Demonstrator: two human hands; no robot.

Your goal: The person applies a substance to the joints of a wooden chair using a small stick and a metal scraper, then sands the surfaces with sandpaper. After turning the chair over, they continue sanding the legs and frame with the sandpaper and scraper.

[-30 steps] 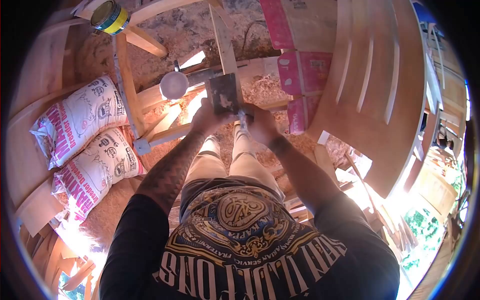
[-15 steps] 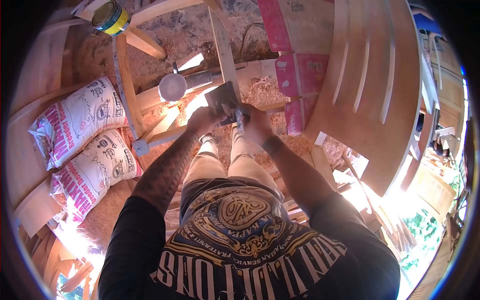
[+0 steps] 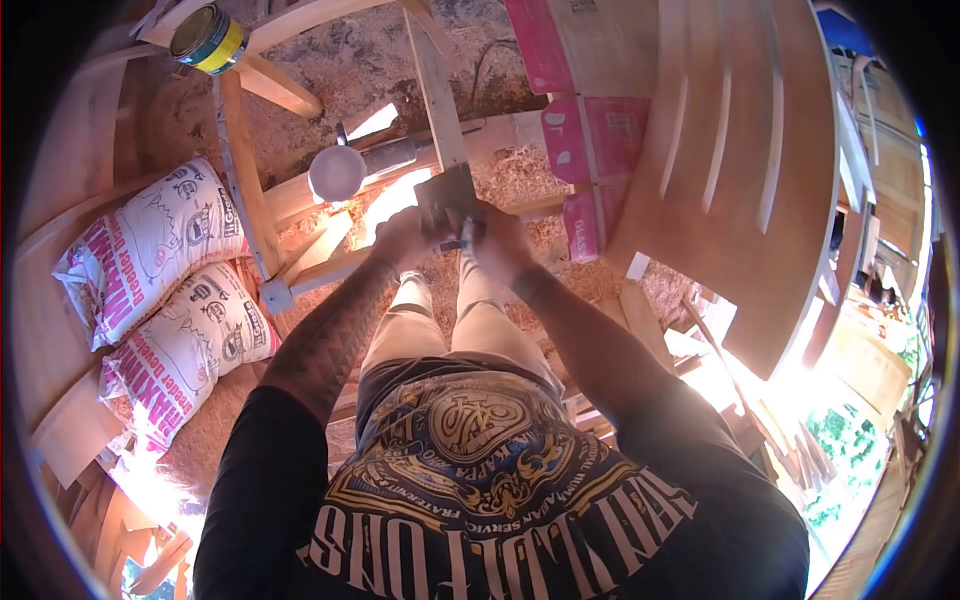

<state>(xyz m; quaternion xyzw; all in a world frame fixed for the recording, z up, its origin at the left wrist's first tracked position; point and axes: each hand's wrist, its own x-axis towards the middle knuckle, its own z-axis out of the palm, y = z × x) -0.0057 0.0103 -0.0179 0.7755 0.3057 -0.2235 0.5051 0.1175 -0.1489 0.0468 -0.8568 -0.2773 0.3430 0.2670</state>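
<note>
The flat, dark square sheet [image 3: 447, 197] sits above the knees, pinched at its lower edge by the left hand [image 3: 405, 238] and the right hand [image 3: 497, 243], both curled closed on it. Pale wooden slats [image 3: 437, 90] and wood shavings [image 3: 520, 175] lie beyond it.

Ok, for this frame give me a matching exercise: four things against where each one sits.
Things:
1. dark flat piece
2. tin can
3. printed sacks
4. white round lid

Places:
A. top left, on a wooden rail
B. held by left hand and right hand
C. just left of the hands
D. far left, side by side

Pairs: 1-B, 2-A, 3-D, 4-C
</note>
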